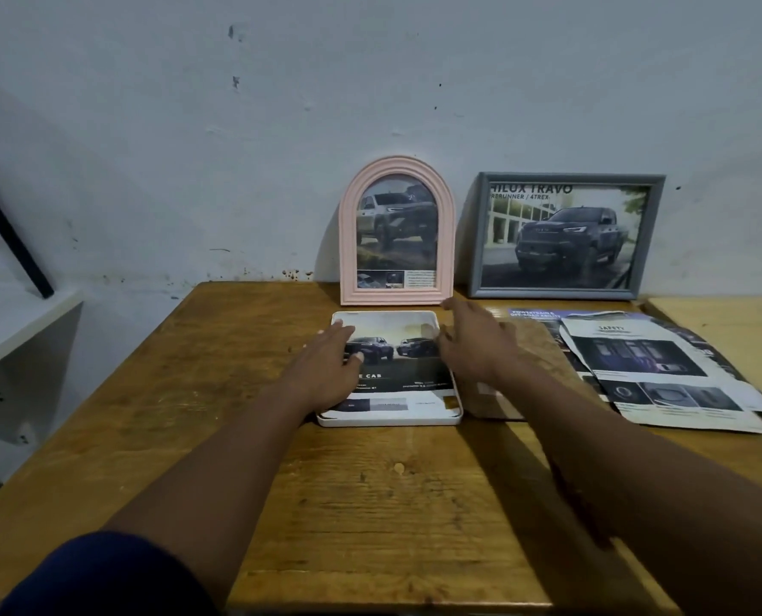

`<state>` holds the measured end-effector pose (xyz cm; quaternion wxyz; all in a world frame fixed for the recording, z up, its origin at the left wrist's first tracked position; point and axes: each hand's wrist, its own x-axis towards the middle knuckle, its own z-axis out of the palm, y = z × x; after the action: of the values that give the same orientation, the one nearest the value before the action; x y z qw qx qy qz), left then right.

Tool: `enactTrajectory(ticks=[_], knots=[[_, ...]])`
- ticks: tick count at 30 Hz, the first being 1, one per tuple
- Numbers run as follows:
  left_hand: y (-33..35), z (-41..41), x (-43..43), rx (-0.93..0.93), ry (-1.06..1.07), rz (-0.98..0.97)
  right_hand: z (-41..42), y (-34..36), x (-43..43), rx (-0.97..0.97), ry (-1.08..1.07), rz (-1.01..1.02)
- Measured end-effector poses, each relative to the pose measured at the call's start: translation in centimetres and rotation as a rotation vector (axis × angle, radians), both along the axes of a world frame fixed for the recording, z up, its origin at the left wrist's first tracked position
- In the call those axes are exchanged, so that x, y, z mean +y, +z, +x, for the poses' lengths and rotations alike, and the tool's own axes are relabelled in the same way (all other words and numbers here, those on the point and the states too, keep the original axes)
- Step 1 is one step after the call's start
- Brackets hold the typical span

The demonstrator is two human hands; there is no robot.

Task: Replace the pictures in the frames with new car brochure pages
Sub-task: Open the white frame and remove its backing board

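A white rectangular frame [457, 413] lies flat on the wooden table [370, 504] with a car brochure page [397, 344] showing two trucks inside it. My left hand [326, 366] rests flat on the left part of that page, fingers spread. Over the frame's right edge my right hand [472, 344] hovers open, fingers apart. A pink arched frame [396, 231] with a truck picture leans on the wall behind. To its right stands a grey rectangular frame [563, 235] holding a dark truck picture.
A brown backing board [526, 366] lies right of the white frame. Loose brochure pages [663, 371] are spread at the table's right. A second lighter table [725, 322] adjoins on the right. A white shelf [19, 331] stands at the left.
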<state>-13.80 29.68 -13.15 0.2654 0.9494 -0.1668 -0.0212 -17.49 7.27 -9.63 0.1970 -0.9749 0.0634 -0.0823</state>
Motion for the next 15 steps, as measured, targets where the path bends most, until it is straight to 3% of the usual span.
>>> enactTrajectory(ticks=[6,15], knots=[[0.3,-0.2,-0.6,0.024,0.031,-0.095,-3.1,1.0,-6.6,0.209,-0.147,-0.174],[-0.9,-0.8,-1.3,0.006,0.062,-0.093,-4.4,-2.0,-7.0,0.068,-0.146,-0.234]])
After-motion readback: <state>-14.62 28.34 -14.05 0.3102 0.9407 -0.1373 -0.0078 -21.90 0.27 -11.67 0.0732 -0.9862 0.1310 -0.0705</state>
